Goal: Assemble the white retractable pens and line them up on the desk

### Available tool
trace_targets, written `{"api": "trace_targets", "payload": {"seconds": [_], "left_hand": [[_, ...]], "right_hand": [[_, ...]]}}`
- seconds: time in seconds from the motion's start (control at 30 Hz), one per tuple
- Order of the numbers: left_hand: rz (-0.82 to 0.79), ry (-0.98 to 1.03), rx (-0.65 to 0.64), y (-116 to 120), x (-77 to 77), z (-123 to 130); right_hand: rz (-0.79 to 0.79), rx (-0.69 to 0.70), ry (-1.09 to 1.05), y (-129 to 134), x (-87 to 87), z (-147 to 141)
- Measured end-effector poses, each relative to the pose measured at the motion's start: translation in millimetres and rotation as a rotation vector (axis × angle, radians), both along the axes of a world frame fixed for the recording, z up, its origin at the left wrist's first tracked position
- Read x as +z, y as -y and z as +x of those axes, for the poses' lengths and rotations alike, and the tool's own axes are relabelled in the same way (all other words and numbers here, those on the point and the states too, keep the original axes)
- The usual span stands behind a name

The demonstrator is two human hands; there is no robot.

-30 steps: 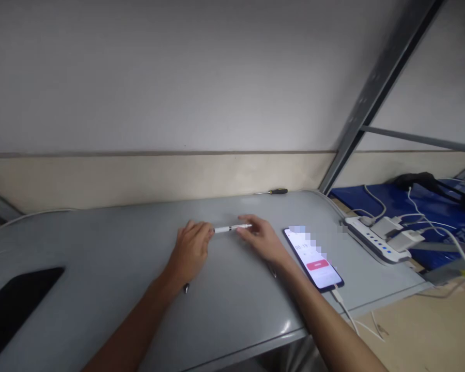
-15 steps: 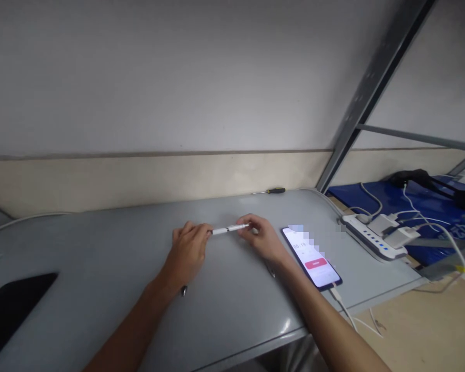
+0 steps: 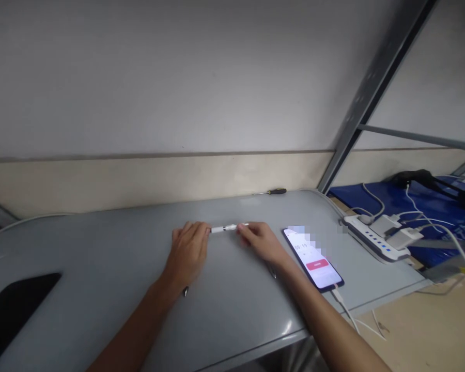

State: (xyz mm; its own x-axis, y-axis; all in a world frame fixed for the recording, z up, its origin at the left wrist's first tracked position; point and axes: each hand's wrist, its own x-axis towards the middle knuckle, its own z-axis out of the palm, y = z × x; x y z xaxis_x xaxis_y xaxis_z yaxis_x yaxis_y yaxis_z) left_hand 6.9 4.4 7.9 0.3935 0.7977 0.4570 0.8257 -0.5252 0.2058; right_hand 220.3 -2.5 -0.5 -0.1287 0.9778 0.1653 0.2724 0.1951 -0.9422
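Observation:
A slim white pen (image 3: 218, 230) with a dark band lies level between my two hands, above the grey desk. My left hand (image 3: 189, 250) is closed on its left end, the fingers bent over it. My right hand (image 3: 259, 238) pinches the other end between thumb and fingers, and a pale tip shows past the thumb. Under my left wrist a small dark, shiny piece (image 3: 185, 291) shows on the desk. Beside my right forearm lies a thin metallic piece (image 3: 272, 270), mostly hidden by the arm.
A lit phone (image 3: 313, 258) on a charging cable lies right of my right arm. Beyond it sits a white power strip (image 3: 375, 240) with plugged-in chargers. A screwdriver (image 3: 277, 191) rests by the wall. At the left is a flat black object (image 3: 19, 305). A metal post (image 3: 349, 139) rises at the right.
My right hand's fingers have curled in closer around the pen's right end, with the thumb now over it. The left hand keeps its hold, nearly still. The view has shifted slightly.

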Motion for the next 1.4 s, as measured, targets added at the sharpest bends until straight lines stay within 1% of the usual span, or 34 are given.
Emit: {"api": "trace_targets", "payload": {"seconds": [0.13, 0.23, 0.3, 0.43, 0.57, 0.63, 0.73, 0.8, 0.87, 0.93, 1.07, 1.17, 1.23, 1.33, 1.4], "left_hand": [[-0.019, -0.007, 0.004, 0, 0.4, 2], [-0.035, -0.005, -0.019, -1, -2.0, 1], [-0.049, 0.001, -0.039, -2, -3.6, 0], [-0.067, -0.002, -0.057, -2, -4.8, 0], [-0.081, -0.029, -0.066, -2, -4.6, 1], [-0.083, -0.034, -0.064, -2, -4.5, 1], [-0.083, -0.02, -0.061, -2, -4.7, 1], [-0.08, -0.012, -0.06, -2, -4.5, 1], [-0.076, -0.01, -0.056, -2, -4.1, 1], [-0.079, -0.012, -0.053, -2, -3.9, 1], [-0.075, -0.007, -0.059, -2, -5.2, -1], [-0.074, -0.004, -0.051, -3, -7.0, -3], [-0.075, -0.006, -0.038, -4, -7.6, -5], [-0.062, -0.002, -0.009, -6, -6.9, -6], [-0.064, 0.013, 0.022, -7, -5.6, -7]], "right_hand": [[0.072, 0.001, -0.045, 2, 4.1, -1], [0.02, 0.007, -0.033, 2, 3.9, 0], [0.015, -0.014, -0.029, 1, 1.9, 1], [0.101, -0.046, -0.077, -2, -1.5, 2], [0.026, -0.029, 0.017, -1, -0.7, 2], [0.065, -0.023, 0.024, -1, -0.7, 2], [0.157, -0.031, -0.03, -3, -1.9, 2], [0.125, -0.025, -0.026, -3, -2.2, 2], [0.08, -0.02, 0.018, -2, -1.7, 1], [0.082, -0.02, 0.058, -1, -1.1, 1], [0.193, -0.087, 0.107, -2, -2.5, 2], [0.293, -0.149, 0.215, -4, -6.3, 4], [0.348, -0.166, 0.306, -5, -8.8, 7], [0.376, -0.198, 0.436, -7, -11.7, 11], [0.364, -0.249, 0.445, -8, -13.1, 12]]}}
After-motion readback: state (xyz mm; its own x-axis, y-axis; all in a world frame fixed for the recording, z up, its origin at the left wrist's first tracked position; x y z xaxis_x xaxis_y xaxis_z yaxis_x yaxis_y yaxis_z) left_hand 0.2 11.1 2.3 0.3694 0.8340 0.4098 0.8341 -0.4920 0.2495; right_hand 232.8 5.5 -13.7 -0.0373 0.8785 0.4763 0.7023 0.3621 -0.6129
